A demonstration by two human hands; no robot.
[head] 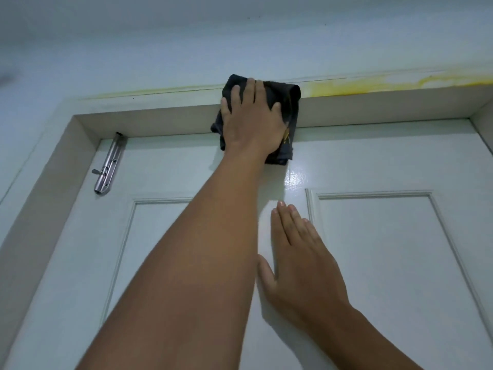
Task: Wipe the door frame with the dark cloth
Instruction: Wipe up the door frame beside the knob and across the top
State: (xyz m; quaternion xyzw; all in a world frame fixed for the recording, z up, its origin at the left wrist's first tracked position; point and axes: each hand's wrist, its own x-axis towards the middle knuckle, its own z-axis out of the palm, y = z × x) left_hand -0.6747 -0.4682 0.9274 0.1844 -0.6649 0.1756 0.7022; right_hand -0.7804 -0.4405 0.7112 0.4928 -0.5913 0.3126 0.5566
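Observation:
The dark cloth (290, 101) is folded and pressed against the top bar of the pale door frame (160, 120), a little left of its middle. My left hand (253, 117) lies flat over the cloth with fingers spread, holding it to the frame; the cloth's lower edge hangs down onto the door. Lower down, my right hand (298, 259) rests flat and open on the white panelled door (378, 257), fingers together and pointing up, with nothing in it.
A metal slide bolt (108, 164) is fixed at the door's top left corner. A yellow stain (360, 86) runs along the frame's upper edge to the right of the cloth. Pale wall (186, 44) fills the view above.

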